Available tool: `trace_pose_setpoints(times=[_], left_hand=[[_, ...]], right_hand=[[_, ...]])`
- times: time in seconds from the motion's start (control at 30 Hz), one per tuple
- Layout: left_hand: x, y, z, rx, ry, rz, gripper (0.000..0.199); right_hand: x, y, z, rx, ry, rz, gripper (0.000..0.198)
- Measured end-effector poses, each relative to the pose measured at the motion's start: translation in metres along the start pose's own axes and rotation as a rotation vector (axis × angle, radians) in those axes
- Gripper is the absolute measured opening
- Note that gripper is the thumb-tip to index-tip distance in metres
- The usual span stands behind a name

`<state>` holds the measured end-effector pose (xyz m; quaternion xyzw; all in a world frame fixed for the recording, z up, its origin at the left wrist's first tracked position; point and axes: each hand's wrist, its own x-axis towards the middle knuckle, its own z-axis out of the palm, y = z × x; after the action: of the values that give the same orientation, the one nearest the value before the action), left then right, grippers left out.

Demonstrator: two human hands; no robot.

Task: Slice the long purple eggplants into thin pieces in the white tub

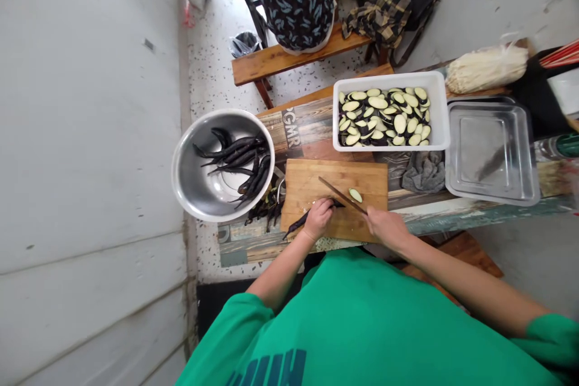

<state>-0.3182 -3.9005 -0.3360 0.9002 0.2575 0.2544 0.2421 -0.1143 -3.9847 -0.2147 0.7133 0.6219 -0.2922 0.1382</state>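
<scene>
My left hand [318,217] is closed around a long dark eggplant [296,226] that lies slantwise on the wooden cutting board [307,178]. In my right hand [384,227] is a knife [341,194], held by its handle, which my fingers hide. The blade slants across the board beside the eggplant's right end. One pale oval eggplant slice [355,195] lies on the board just beyond the blade. Behind the board, a white plastic tub [391,149] holds many slices with dark skin. Whole eggplants [239,154] lie in the large metal bowl [181,184] at the left.
Eggplant stem ends [270,208] lie between bowl and board. A grey cloth [424,172] and a clear plastic container [493,151] are at the right, with a bag of pale sticks [487,69] behind. Across the table, a person [294,0] sits on a wooden bench [257,65].
</scene>
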Motion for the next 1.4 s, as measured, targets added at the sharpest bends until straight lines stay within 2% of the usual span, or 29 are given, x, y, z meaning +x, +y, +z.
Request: trace_pose_setpoints(times=[0.17,0.27,0.33,0.43,0.53,0.63,0.7,0.8,0.9,1.03,1.17,1.27,1.4], left_hand=[[-0.010,-0.007,0.006,-0.058,0.003,0.020,0.023],[-0.016,-0.011,0.013,-0.134,0.000,-0.013,0.025],[-0.018,-0.013,0.017,-0.154,0.008,-0.023,0.025],[-0.019,-0.013,0.019,-0.122,0.025,0.017,0.023],[-0.017,-0.009,0.014,-0.057,0.042,0.084,0.021],[-0.013,-0.004,0.006,-0.005,0.089,0.093,0.019],[-0.012,-0.003,0.001,0.032,0.115,0.054,0.019],[-0.015,-0.006,0.001,0.054,0.123,0.018,0.018],[-0.023,-0.010,0.008,0.006,0.112,0.035,0.018],[-0.035,-0.016,0.021,-0.046,0.116,-0.024,0.025],[-0.037,-0.022,0.026,-0.028,0.130,0.040,0.022],[-0.035,-0.022,0.023,0.030,0.135,0.105,0.018],[-0.031,-0.014,0.011,0.050,0.095,0.095,0.019]], right_hand=[[-0.040,0.018,-0.003,-0.084,-0.100,-0.064,0.028],[-0.048,0.023,-0.005,-0.107,-0.152,-0.049,0.027],[-0.040,0.020,-0.004,-0.105,-0.160,-0.048,0.029],[-0.008,0.002,0.002,-0.070,-0.136,-0.043,0.035],[0.027,-0.018,0.006,-0.014,-0.071,-0.033,0.040],[0.040,-0.023,0.004,0.021,-0.002,0.000,0.041],[0.032,-0.017,0.001,0.000,0.016,0.013,0.041],[0.003,-0.004,-0.005,-0.082,-0.028,-0.044,0.039],[-0.026,0.007,-0.010,-0.146,-0.094,-0.117,0.031],[-0.043,0.015,-0.016,-0.189,-0.164,-0.108,0.019],[-0.022,0.009,-0.013,-0.178,-0.185,-0.097,0.026],[0.011,-0.009,-0.005,-0.116,-0.131,-0.105,0.036],[0.044,-0.031,0.004,-0.044,-0.030,-0.072,0.043]])
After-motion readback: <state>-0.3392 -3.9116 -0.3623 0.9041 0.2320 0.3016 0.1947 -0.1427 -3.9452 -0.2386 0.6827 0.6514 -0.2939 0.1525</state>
